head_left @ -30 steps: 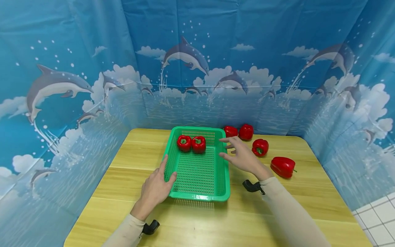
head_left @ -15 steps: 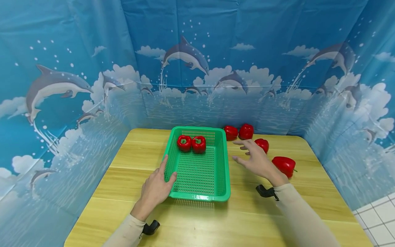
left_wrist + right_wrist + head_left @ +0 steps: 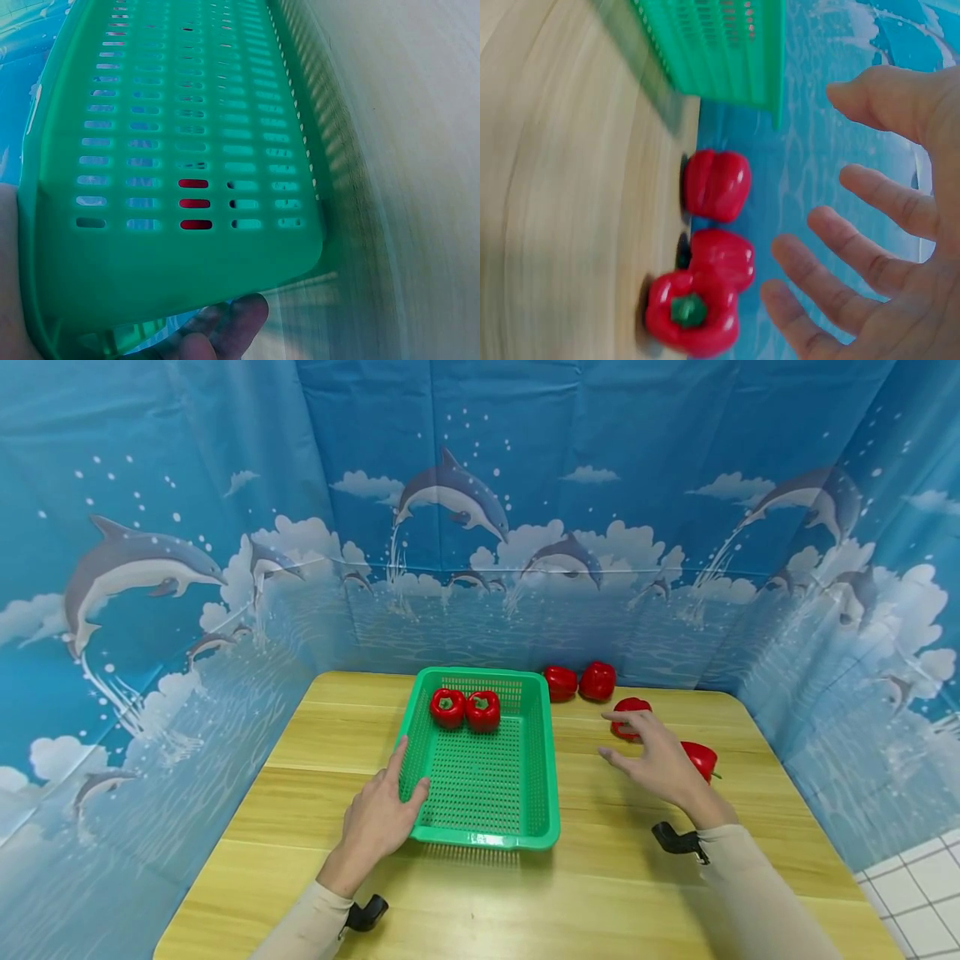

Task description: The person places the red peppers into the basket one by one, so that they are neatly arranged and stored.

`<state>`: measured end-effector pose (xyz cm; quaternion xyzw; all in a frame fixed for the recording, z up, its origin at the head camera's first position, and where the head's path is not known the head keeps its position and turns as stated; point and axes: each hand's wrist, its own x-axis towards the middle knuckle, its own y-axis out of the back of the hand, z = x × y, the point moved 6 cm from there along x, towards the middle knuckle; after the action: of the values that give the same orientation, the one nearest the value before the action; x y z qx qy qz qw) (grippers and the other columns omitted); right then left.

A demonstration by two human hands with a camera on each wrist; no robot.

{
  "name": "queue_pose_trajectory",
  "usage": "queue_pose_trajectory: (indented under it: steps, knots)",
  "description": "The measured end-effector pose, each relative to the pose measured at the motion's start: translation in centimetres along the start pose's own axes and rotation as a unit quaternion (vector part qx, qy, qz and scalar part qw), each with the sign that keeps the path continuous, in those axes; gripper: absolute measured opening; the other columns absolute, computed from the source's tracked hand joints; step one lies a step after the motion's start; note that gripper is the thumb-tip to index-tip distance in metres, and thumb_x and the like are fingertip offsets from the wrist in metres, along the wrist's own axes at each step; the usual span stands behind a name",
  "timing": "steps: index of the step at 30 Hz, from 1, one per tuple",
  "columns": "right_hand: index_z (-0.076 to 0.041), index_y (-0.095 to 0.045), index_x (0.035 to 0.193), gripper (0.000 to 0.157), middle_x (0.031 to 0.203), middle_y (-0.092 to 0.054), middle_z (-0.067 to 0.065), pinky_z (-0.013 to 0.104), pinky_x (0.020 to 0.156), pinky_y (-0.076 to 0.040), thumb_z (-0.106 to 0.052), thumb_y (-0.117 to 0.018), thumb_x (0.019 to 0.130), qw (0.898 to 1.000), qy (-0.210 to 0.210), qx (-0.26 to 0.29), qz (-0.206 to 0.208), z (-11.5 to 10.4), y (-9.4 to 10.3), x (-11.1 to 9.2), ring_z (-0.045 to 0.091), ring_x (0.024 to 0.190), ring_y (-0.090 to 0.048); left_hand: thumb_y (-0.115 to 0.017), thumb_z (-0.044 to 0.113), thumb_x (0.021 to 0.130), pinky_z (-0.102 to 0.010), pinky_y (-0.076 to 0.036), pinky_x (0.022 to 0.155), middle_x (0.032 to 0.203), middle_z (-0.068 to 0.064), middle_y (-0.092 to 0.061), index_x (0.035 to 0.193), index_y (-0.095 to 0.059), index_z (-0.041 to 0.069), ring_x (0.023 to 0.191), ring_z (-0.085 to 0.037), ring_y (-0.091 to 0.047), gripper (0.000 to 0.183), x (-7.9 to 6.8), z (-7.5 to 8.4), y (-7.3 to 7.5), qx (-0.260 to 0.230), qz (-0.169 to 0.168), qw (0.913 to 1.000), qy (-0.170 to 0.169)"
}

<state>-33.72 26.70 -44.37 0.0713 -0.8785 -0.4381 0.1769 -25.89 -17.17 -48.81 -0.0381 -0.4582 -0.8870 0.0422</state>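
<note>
A green plastic basket [image 3: 476,777] with perforated walls sits mid-table, two red bell peppers [image 3: 483,712] upright side by side at its back. At its near left corner my left hand [image 3: 378,817] holds the rim, thumb over the inside. In the left wrist view, fingertips [image 3: 244,319] show past the basket's wall [image 3: 180,262]. To the right of the basket, my right hand [image 3: 663,764] hovers with fingers spread and nothing in them. Beyond its fingertips lies a red bell pepper [image 3: 624,727]; another bell pepper [image 3: 699,758] is partly hidden behind the hand.
Two more red bell peppers, one nearer the basket [image 3: 560,683] and one beside it [image 3: 597,681], lie at the table's back edge. A blue dolphin-print curtain [image 3: 480,618] rises behind and around the wooden table [image 3: 480,910].
My right hand has moved right, from over the basket's right rim to near the loose bell peppers. The left hand, basket and peppers stay in place.
</note>
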Motion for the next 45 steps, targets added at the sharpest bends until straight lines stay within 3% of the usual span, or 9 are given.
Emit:
queue_pose_trajectory:
  steps: [5, 19, 25, 34, 45]
  knots:
    - [-0.010, -0.065, 0.162, 0.062, 0.153, -0.067, 0.023, 0.072, 0.115, -0.057, -0.029, -0.087, 0.108, 1.000, -0.003, 0.000, 0.017, 1.5, 1.0, -0.8, 0.046, 0.136, -0.067, -0.066, 0.050, 0.117, -0.037, -0.046, 0.054, 0.139, -0.028, -0.079, 0.189, -0.023, 0.028, 0.071, -0.025, -0.064, 0.087, -0.1, 0.0, 0.1, 0.002, 0.000, 1.0000, 0.002]
    - [-0.005, -0.062, 0.164, 0.068, 0.163, -0.059, 0.030, 0.084, 0.112, -0.047, -0.031, -0.088, 0.107, 0.999, -0.024, -0.004, 0.047, 5.5, 3.6, -2.9, 0.057, 0.144, -0.058, -0.068, 0.049, 0.117, -0.038, -0.046, 0.054, 0.145, -0.030, -0.076, 0.189, -0.022, 0.028, 0.072, -0.027, -0.067, 0.088, -0.1, -0.1, 0.1, -0.003, 0.001, 1.0000, 0.004]
    - [-0.005, -0.060, 0.166, 0.074, 0.167, -0.055, 0.034, 0.087, 0.113, -0.045, -0.031, -0.092, 0.104, 0.998, -0.045, -0.007, 0.050, 7.5, 4.2, -3.6, 0.059, 0.150, -0.051, -0.067, 0.048, 0.117, -0.037, -0.046, 0.054, 0.140, -0.029, -0.078, 0.189, -0.023, 0.028, 0.070, -0.026, -0.064, 0.087, 0.0, 0.0, 0.2, -0.001, 0.002, 1.0000, 0.001]
    - [-0.003, -0.056, 0.168, 0.081, 0.168, -0.051, 0.037, 0.089, 0.111, -0.043, -0.034, -0.092, 0.103, 0.997, -0.067, -0.016, 0.041, 10.3, 4.4, -4.7, 0.063, 0.152, -0.046, -0.067, 0.050, 0.117, -0.038, -0.049, 0.056, 0.142, -0.029, -0.078, 0.189, -0.023, 0.028, 0.076, -0.029, -0.070, 0.087, 0.0, 0.0, 0.2, 0.006, 0.001, 1.0000, 0.001]
    - [0.001, -0.048, 0.174, 0.093, 0.167, -0.044, 0.045, 0.083, 0.103, -0.056, -0.042, -0.091, 0.104, 0.995, -0.098, -0.010, 0.006, 12.2, 4.0, -5.9, 0.066, 0.141, -0.052, -0.068, 0.047, 0.118, -0.037, -0.047, 0.054, 0.141, -0.031, -0.077, 0.189, -0.025, 0.026, 0.071, -0.026, -0.065, 0.086, 0.0, 0.1, 0.1, -0.007, 0.000, 1.0000, -0.001]
